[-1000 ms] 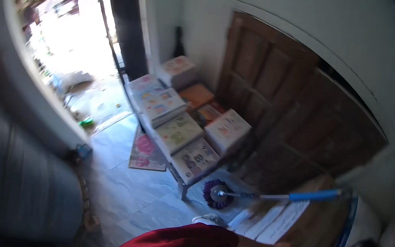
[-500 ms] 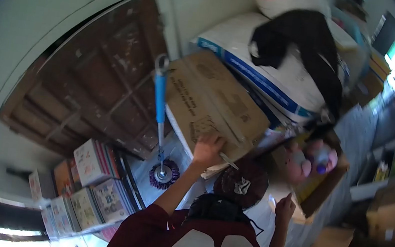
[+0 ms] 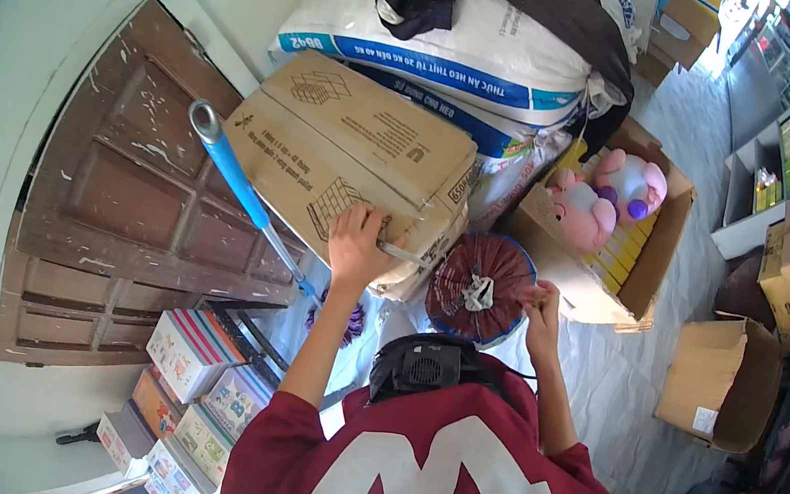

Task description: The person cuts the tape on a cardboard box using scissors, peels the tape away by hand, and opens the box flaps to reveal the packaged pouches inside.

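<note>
Our left hand pinches a thin grey stick at the near edge of the cardboard box, beside the sacks; our right hand curls near the red bundle, its grip unclear. The box looks closed; we judge the handling unfinished.

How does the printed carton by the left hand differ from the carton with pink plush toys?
The printed carton has a closed top; the toy carton is open, with plush toys showing. The left hand is at the printed carton, apart from the toy carton. Both are brown cardboard.
</note>
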### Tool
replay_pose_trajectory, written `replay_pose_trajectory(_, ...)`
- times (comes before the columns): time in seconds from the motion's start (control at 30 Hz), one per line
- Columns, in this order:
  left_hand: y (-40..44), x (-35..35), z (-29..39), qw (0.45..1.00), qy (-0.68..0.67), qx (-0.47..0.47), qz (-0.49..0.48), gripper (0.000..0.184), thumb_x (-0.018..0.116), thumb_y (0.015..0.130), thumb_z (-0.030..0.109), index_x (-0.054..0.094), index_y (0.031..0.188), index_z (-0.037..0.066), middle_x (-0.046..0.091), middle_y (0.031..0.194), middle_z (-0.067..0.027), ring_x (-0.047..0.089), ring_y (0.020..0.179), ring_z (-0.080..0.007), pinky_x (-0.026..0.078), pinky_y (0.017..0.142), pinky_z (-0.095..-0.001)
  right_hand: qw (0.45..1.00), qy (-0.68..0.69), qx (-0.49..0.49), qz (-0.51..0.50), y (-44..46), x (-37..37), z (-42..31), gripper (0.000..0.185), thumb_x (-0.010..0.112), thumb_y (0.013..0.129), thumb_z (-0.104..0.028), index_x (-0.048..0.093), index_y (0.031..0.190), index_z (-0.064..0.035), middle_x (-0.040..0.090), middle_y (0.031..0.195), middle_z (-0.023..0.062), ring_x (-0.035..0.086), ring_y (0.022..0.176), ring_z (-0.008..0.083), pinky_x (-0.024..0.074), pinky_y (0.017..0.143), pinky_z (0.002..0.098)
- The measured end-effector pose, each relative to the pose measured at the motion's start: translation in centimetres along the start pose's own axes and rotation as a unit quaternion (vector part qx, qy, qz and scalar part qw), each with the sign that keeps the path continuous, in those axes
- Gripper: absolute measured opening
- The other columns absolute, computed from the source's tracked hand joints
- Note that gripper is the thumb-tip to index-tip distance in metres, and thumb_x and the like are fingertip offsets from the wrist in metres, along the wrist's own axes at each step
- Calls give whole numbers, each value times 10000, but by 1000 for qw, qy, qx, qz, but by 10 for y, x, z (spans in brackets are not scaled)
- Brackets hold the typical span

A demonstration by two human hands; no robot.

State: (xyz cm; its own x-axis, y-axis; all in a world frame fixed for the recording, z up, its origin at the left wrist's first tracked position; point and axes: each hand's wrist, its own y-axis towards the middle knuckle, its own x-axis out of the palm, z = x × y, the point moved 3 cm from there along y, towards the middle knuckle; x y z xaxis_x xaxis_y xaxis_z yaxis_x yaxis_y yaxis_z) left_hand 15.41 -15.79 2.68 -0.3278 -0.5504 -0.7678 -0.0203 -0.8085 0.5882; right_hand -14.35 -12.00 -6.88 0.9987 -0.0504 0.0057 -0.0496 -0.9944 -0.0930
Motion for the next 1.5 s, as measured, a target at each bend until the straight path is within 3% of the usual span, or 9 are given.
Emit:
replay_pose_trajectory(0.23, -1, 0, -2, 1000, -2, -5, -8, 369, 720, 546, 288, 591, 837, 102, 508, 807, -52, 516, 761, -255, 400, 711, -377, 996, -42, 81, -3, 4, 20, 22, 254, 633, 754, -70, 533, 967, 26, 590, 819, 53, 563, 729, 110, 463, 651, 219)
replay_pose_trajectory(0.57, -5, -8, 11, 988, -146, -44, 36, 179, 612, 735, 207, 602, 860, 78, 524, 742, -50, 526, 670, -233, 416, 607, -327, 963, 157, 174, -133, 0, 47, -14, 310, 558, 800, -49, 485, 1098, -7, 583, 958, 98, 575, 819, 139, 484, 679, 265)
replay_pose_trajectory(0.77, -21, -10, 85, 727, -587, -290, -207, 358, 380, 918, 314, 567, 999, 19, 484, 668, 11, 443, 605, -55, 372, 528, -203, 832, 486, 181, -199, 0, 91, -96, 268, 528, 808, -33, 501, 1072, 12, 519, 1068, 73, 554, 878, 159, 459, 768, 291)
replay_pose_trajectory(0.87, -13, -15, 87, 707, -620, -250, -232, 273, 466, 893, 237, 552, 1032, 18, 490, 658, 17, 443, 572, -51, 364, 491, -190, 952, 144, 76, -258, 3, 100, -114, 240, 519, 820, -53, 542, 1046, 21, 510, 1036, 73, 525, 914, 151, 441, 798, 301)
replay_pose_trajectory(0.97, -11, -23, 64, 668, -621, -299, -282, 234, 532, 862, 184, 556, 1009, 4, 539, 734, -8, 484, 611, -59, 402, 523, -200, 953, 93, 4, -290, 4, 116, -120, 259, 507, 837, -84, 534, 1067, 32, 492, 1073, 79, 512, 930, 149, 441, 798, 306)
replay_pose_trajectory(1.0, -12, -24, 55, 673, -614, -325, -254, 226, 526, 864, 179, 557, 997, -1, 551, 749, -20, 495, 614, -63, 412, 526, -206, 950, 70, -36, -302, 5, 124, -121, 277, 502, 844, -94, 520, 1092, 27, 490, 1081, 78, 514, 925, 149, 442, 796, 307)
replay_pose_trajectory(1.13, -12, -47, 29, 671, -617, -400, -94, 225, 513, 869, 176, 541, 982, -17, 585, 810, -54, 530, 662, -83, 440, 583, -220, 848, 391, 283, -220, 7, 160, -109, 324, 468, 875, -167, 451, 1158, -10, 524, 1067, 92, 498, 967, 149, 400, 846, 304)
replay_pose_trajectory(1.27, 2, -80, 4, 706, -615, -344, 64, 240, 575, 834, 153, 530, 1018, 6, 553, 862, -32, 497, 777, -79, 411, 667, -220, 916, 117, 157, -351, 9, 186, -122, 241, 542, 826, -80, 524, 1053, 0, 570, 979, 81, 531, 903, 136, 423, 781, 257)
replay_pose_trajectory(1.5, 14, -79, -5, 726, -616, -287, 103, 258, 595, 809, 82, 452, 1017, 29, 502, 967, -49, 484, 836, -92, 409, 715, -216, 926, 105, 113, -344, -15, 228, -126, 299, 550, 793, 22, 479, 1083, 18, 586, 880, 78, 557, 851, 136, 438, 748, 246)
